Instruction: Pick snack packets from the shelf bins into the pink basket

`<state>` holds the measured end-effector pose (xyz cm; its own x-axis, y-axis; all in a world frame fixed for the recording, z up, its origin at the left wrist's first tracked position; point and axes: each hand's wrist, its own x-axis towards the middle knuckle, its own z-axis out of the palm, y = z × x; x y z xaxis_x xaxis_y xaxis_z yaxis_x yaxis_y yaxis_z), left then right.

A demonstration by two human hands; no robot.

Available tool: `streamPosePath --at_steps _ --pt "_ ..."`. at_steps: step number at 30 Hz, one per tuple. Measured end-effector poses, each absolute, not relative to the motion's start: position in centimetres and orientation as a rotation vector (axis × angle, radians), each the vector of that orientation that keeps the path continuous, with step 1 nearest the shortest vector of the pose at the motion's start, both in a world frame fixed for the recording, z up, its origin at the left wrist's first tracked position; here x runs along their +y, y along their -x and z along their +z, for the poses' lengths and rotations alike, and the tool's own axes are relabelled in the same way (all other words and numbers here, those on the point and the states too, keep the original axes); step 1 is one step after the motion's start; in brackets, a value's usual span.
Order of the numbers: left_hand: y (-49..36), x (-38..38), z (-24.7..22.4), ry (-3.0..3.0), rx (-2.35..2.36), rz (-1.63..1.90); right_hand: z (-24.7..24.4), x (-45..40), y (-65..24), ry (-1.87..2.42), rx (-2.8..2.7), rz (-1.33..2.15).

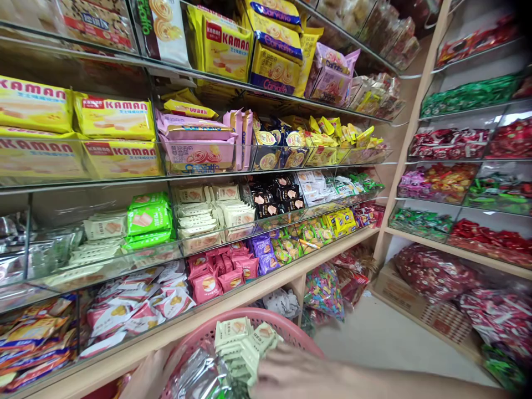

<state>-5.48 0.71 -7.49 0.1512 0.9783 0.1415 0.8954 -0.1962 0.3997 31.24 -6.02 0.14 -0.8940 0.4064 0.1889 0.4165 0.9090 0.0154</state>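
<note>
Right hand (280,368) blurred at the pale green wafer packets (239,352) inside the near pink basket (286,323), its grip impossible to tell, while the left hand (150,370), its grip equally unclear, was at the basket's left

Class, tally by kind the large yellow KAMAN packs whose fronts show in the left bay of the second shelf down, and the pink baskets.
Yellow KAMAN packs: 4
Pink basket: 1
Total: 5
</note>
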Motion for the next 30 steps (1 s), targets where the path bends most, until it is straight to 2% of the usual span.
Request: streamPosePath --at_steps 4,6,11,14,20,30 --pt "5.8 0.9 -7.8 -2.212 1.811 0.513 10.5 -2.4 -32.3 0.792 -2.513 0.011" --pt "6.0 0.9 -8.0 -2.24 1.786 0.492 15.1 0.8 -33.2 0.858 -2.304 -0.058" --pt "5.8 0.7 -7.7 -2.167 1.827 0.469 21.9 9.3 -34.9 1.246 -1.966 -0.332" --pt "5.4 0.6 -7.3 -2.12 1.836 0.46 23.7 12.4 -34.7 1.516 -1.904 -0.35" --pt "5.1 0.4 -6.7 -2.135 1.822 0.38 25.2 15.0 -33.0 1.736 -1.877 -0.271" --pt "5.4 0.5 -7.6 -2.166 1.827 0.483 26.1 16.4 -32.2 1.818 -1.825 -0.17"
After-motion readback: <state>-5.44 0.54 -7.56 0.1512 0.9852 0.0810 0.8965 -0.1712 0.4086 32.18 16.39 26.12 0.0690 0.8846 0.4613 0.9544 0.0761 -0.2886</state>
